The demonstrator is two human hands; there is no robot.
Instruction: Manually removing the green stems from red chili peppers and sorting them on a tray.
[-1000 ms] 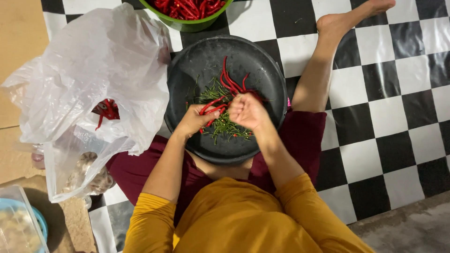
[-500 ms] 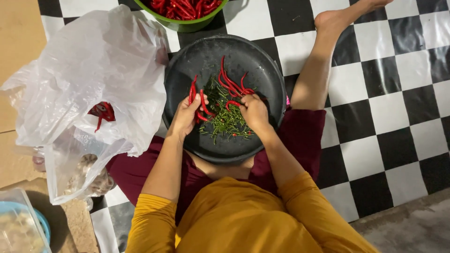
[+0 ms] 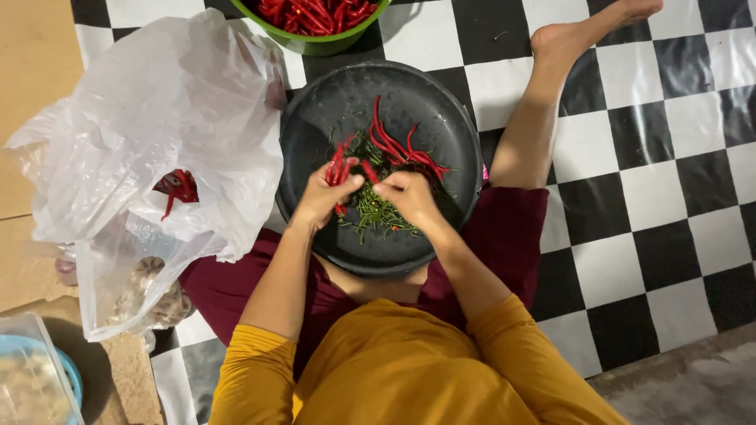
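**Chilli handling over a dark tray on a checkered floor**

Black-and-white checkered floor (image 3: 677,157) fills the background, a person sits on it with a round dark tray (image 3: 315,134) on the lap. White plastic bag (image 3: 157,134) lies left of the left hand, a few red chillies visible inside it. Green bowl (image 3: 315,43) of red chillies sits beyond the hands, its top cut off by the frame edge. Blue container at the bottom left, only partly in view.

Left hand (image 3: 321,201) curled shut around a small bunch of red chillies (image 3: 337,167), their tips pointing up and away from the body, long axis roughly away-to-near. Right hand (image 3: 409,197) fingers bent in, pinching one end of a single chilli (image 3: 368,171) between the two hands; exact grip hidden by the knuckles. Loose chillies (image 3: 402,149) lie just beyond the right hand, slanting from far-left to near-right. Green stems (image 3: 378,212) piled under and between the hands, partly covered.
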